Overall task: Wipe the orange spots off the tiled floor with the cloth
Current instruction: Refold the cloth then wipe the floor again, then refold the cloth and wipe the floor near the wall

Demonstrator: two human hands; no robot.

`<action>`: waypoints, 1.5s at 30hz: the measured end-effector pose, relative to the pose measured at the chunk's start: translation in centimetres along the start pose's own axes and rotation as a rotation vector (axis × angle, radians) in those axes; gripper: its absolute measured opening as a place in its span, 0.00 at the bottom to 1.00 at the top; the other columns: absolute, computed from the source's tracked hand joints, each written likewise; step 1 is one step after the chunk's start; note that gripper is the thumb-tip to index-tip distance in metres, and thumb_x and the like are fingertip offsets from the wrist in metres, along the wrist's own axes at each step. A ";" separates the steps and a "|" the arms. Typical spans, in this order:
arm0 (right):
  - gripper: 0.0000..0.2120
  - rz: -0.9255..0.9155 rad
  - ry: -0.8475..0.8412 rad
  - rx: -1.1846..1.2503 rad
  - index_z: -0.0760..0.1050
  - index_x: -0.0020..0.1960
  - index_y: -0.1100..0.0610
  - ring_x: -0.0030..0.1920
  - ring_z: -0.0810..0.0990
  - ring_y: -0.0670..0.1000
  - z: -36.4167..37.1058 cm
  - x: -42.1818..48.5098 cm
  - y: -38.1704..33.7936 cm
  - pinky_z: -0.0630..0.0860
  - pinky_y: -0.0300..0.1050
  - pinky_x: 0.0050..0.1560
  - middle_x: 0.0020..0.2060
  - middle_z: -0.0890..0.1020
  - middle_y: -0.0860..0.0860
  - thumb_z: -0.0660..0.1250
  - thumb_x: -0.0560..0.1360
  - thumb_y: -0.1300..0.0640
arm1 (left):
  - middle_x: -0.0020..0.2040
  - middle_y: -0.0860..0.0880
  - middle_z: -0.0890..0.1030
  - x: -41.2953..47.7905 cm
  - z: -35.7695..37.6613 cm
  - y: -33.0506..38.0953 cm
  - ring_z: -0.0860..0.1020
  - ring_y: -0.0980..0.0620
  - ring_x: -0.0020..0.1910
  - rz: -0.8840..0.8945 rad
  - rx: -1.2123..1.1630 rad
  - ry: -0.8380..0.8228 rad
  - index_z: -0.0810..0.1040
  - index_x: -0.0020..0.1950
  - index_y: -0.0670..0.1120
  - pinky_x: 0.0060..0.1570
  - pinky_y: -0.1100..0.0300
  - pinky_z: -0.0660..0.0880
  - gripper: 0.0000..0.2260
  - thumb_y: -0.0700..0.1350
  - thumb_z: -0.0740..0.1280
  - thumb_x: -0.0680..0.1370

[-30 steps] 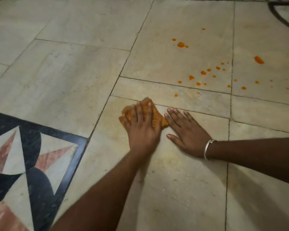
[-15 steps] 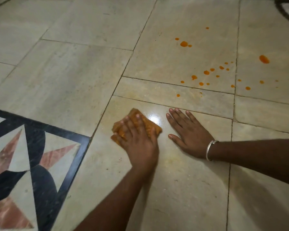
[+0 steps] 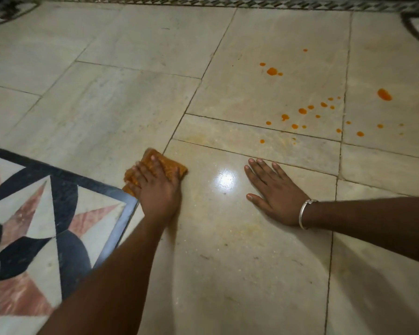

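My left hand [image 3: 156,189] presses an orange-stained cloth [image 3: 169,164] flat on the pale tiled floor [image 3: 107,112], at the corner of the dark inlay border. My right hand [image 3: 275,193], with a silver bangle at the wrist, rests flat with fingers spread on the glossy wet tile, well to the right of the cloth. Several orange spots [image 3: 301,111] lie scattered on the tiles beyond my right hand, with a larger drop [image 3: 272,71] further back and another [image 3: 384,94] at the far right.
A patterned inlay [image 3: 34,213] in black, pink and white fills the lower left. A decorative border strip [image 3: 252,2] runs along the top edge. A bright light glare [image 3: 224,180] reflects on the wet tile between my hands.
My left hand has slid the cloth leftward, away from my right hand, up to the inlay's corner. My right hand stays flat in place.
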State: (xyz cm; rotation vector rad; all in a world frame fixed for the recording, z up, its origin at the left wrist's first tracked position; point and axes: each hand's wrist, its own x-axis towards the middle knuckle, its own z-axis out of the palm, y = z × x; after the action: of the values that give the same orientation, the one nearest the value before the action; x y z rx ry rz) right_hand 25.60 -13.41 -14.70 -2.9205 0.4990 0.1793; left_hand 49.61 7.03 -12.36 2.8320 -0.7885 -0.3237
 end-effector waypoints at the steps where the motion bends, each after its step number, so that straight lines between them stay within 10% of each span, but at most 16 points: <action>1: 0.35 0.000 -0.017 0.002 0.36 0.81 0.53 0.80 0.36 0.51 -0.1 0.1 0.0 0.39 0.54 0.80 0.81 0.38 0.51 0.38 0.81 0.36 | 0.84 0.32 0.45 -1.7 -0.2 0.3 0.45 0.32 0.83 -0.002 0.039 -0.025 0.40 0.85 0.44 0.78 0.31 0.38 0.43 0.72 0.44 0.81; 8: 0.45 0.001 -0.234 0.037 0.36 0.81 0.54 0.80 0.36 0.52 -3.0 0.8 -0.1 0.38 0.52 0.79 0.80 0.37 0.52 0.33 0.74 0.27 | 0.81 0.27 0.55 -9.2 -2.3 5.2 0.59 0.29 0.79 -0.057 0.403 -0.321 0.43 0.84 0.38 0.74 0.33 0.65 0.37 0.53 0.61 0.85; 11: 0.37 0.024 -0.345 0.122 0.40 0.82 0.56 0.81 0.39 0.53 -5.2 1.2 -0.4 0.43 0.52 0.80 0.81 0.39 0.54 0.49 0.83 0.38 | 0.71 0.36 0.74 -10.7 -3.2 7.1 0.78 0.38 0.66 0.027 0.365 -0.309 0.65 0.78 0.41 0.62 0.47 0.78 0.25 0.46 0.63 0.83; 17: 0.37 0.171 -0.443 0.615 0.57 0.80 0.52 0.78 0.60 0.56 -9.7 -1.9 -1.2 0.60 0.49 0.74 0.78 0.62 0.53 0.71 0.76 0.55 | 0.43 0.43 0.82 -9.6 -7.5 10.8 0.82 0.46 0.38 0.050 -0.702 -0.691 0.79 0.59 0.39 0.36 0.54 0.80 0.14 0.47 0.63 0.80; 23: 0.16 0.401 -0.214 1.192 0.74 0.55 0.54 0.54 0.81 0.58 -15.2 -6.4 1.3 0.80 0.51 0.46 0.56 0.81 0.61 0.76 0.72 0.62 | 0.58 0.38 0.85 -10.1 -8.0 14.8 0.85 0.37 0.54 0.049 -1.345 -1.072 0.81 0.66 0.45 0.55 0.41 0.81 0.16 0.47 0.62 0.81; 27: 0.12 0.525 0.006 1.104 0.74 0.51 0.55 0.46 0.82 0.51 -19.3 -9.2 4.7 0.81 0.44 0.40 0.47 0.82 0.53 0.75 0.74 0.54 | 0.61 0.44 0.85 -10.3 -8.1 19.8 0.85 0.43 0.58 0.284 -1.173 -0.895 0.78 0.68 0.50 0.59 0.41 0.82 0.19 0.49 0.74 0.78; 31: 0.14 0.524 0.102 1.080 0.73 0.55 0.57 0.47 0.81 0.51 -23.8 -11.2 8.0 0.78 0.44 0.42 0.49 0.81 0.53 0.72 0.76 0.51 | 0.55 0.47 0.85 -9.3 -9.2 25.6 0.85 0.47 0.52 0.439 -1.006 -0.645 0.80 0.63 0.47 0.36 0.58 0.82 0.17 0.42 0.77 0.76; 41: 0.22 0.740 0.852 0.995 0.69 0.63 0.54 0.54 0.78 0.54 -27.3 -8.2 16.8 0.74 0.48 0.51 0.54 0.78 0.51 0.69 0.76 0.41 | 0.58 0.44 0.83 -3.9 -13.6 41.7 0.84 0.44 0.54 0.557 -0.911 -0.366 0.76 0.67 0.46 0.52 0.43 0.84 0.12 0.49 0.63 0.86; 45: 0.20 0.882 0.972 0.833 0.68 0.63 0.56 0.55 0.79 0.59 -24.7 -9.4 19.7 0.76 0.54 0.55 0.56 0.80 0.58 0.64 0.79 0.42 | 0.53 0.42 0.82 -4.1 -10.1 46.6 0.83 0.42 0.46 0.588 -0.699 -0.210 0.76 0.61 0.46 0.30 0.54 0.79 0.12 0.53 0.62 0.86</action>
State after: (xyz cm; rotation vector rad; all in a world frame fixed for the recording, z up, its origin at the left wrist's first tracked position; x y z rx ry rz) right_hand 12.34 -33.40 7.89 -1.6351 1.4890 -1.0848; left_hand 26.15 -28.83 8.89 1.8496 -1.2092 -0.6479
